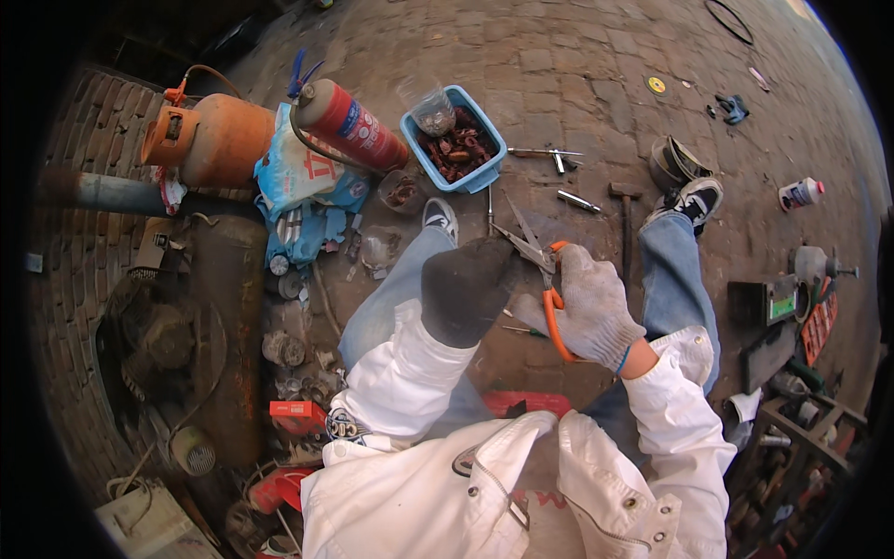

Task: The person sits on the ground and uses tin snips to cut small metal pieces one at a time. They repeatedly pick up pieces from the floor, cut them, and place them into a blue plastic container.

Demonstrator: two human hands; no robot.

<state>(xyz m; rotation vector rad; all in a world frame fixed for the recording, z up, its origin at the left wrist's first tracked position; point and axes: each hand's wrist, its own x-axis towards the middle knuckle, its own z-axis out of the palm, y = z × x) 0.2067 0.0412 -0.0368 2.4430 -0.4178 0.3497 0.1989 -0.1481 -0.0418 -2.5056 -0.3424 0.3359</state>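
Observation:
My right hand [587, 298], in a pale knitted glove, grips orange-handled scissors [549, 307]; their metal blades are apart, pointing up and left. My left hand [464, 289], in a dark grey glove, is closed at the blades, touching or very close to them; what it holds is hidden. A long thin metal piece [491, 210] stands out just above the hands. Beyond them a blue plastic tub [494, 168] holds dark reddish scraps [456, 154] and a clear plastic cup [430, 107]. A hammer [626, 224] and a metal cylinder [579, 200] lie on the brick ground.
An orange gas bottle [223, 140], fire extinguisher [349, 126] and blue sack [303, 186] stand at upper left, machinery [168, 335] at left. A black case [764, 307], white bottle [801, 194] and metal frame [810, 429] are at right. My feet rest either side of the work.

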